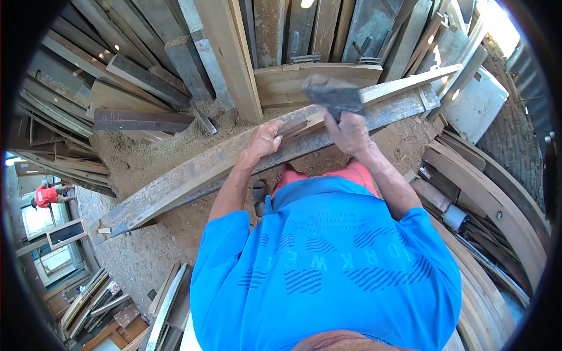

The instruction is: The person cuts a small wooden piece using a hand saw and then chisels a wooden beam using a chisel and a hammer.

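A long pale wooden beam [193, 169] lies slantwise across a worn plank bench [392, 114] in front of me. My left hand [263, 141] is closed at the beam's upper edge, gripping a short, flat brown wooden piece [292, 126] that points right along the beam. Its far end rests on or just above the wood; I cannot tell which. Just right of it, my right hand [351, 136] is closed around a dark, blocky tool [335, 97], blurred by motion and held over the beam. Whether it is a mallet cannot be made out.
Boards [231, 58] lean upright behind the bench, by heaped sawdust [132, 158]. Curved timbers [480, 199] are stacked at right, beside a white panel [477, 105]. Scrap wood [93, 304] lies at lower left. A person in a red shirt [45, 196] is at far left.
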Action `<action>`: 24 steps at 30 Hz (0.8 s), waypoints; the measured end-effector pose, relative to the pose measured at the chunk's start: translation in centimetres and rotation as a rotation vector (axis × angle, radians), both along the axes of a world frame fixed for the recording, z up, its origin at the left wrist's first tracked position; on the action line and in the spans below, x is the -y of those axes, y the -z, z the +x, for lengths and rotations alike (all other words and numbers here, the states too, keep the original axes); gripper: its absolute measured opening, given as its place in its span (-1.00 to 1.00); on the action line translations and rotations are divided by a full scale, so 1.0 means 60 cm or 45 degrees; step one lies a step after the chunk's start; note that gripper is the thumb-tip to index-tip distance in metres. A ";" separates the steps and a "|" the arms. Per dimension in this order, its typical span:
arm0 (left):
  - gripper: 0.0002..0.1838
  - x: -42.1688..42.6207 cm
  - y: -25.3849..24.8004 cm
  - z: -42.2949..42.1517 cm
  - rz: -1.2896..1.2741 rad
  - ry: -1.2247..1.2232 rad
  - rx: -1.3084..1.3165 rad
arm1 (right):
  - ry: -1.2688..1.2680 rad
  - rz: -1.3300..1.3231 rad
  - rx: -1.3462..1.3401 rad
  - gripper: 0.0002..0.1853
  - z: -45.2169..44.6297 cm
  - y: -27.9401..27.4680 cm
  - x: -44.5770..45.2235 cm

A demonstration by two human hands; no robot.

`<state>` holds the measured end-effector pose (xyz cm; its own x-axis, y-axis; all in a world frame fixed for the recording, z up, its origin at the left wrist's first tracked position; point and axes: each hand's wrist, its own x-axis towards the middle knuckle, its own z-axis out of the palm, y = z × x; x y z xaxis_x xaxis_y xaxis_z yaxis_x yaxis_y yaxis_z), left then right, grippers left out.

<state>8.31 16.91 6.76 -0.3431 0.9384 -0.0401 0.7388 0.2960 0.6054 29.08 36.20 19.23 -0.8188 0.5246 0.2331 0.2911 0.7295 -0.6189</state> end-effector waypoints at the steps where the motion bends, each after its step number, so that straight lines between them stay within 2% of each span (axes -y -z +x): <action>1: -0.65 -0.004 -0.008 -0.002 -0.041 0.005 -0.001 | -0.028 0.006 0.263 -0.66 -0.001 0.035 -0.005; 2: -0.64 -0.005 -0.013 -0.002 -0.082 0.007 -0.001 | -0.057 0.011 0.529 -0.63 -0.001 0.070 -0.012; 3: -0.64 -0.002 -0.015 0.003 -0.065 0.012 0.014 | -0.140 0.009 0.653 -0.64 -0.003 0.072 -0.015; 6: -0.63 -0.010 -0.012 0.000 -0.024 0.020 0.015 | -0.063 -0.010 0.611 -0.67 -0.002 0.054 -0.029; 8: -0.62 -0.001 0.012 0.000 -0.072 0.048 -0.022 | -0.035 -0.017 0.398 -0.65 -0.002 0.028 -0.023; 9: -0.61 -0.005 -0.020 0.010 -0.099 -0.011 0.059 | -0.033 0.011 0.243 -0.64 0.000 0.016 -0.017; 11: -0.59 0.007 0.009 0.014 -0.003 -0.059 0.021 | -0.036 0.012 -0.021 -0.63 0.002 0.014 -0.007; 14: -0.62 0.025 0.001 0.028 0.148 -0.230 0.055 | -0.062 -0.064 -0.147 -0.63 0.004 0.039 0.015; 15: -0.63 0.028 -0.006 0.035 0.200 -0.299 0.086 | -0.092 0.017 0.434 -0.61 0.008 0.082 -0.001; 18: -0.61 0.051 0.044 0.023 0.121 -0.283 0.063 | -0.170 -0.017 0.706 -0.62 0.008 0.076 -0.010; 21: -0.63 0.059 0.056 0.037 0.268 -0.320 0.070 | -0.153 -0.004 0.402 -0.62 0.016 0.044 0.019; 24: -0.65 0.055 0.044 0.036 0.213 -0.373 0.084 | -0.164 -0.014 0.177 -0.65 -0.007 0.037 0.048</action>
<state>10.48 13.59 4.09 -0.6010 0.7957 0.0752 0.5945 0.3822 0.7075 28.63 33.32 17.03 -0.9032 0.4155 0.1074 0.2795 0.7594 -0.5876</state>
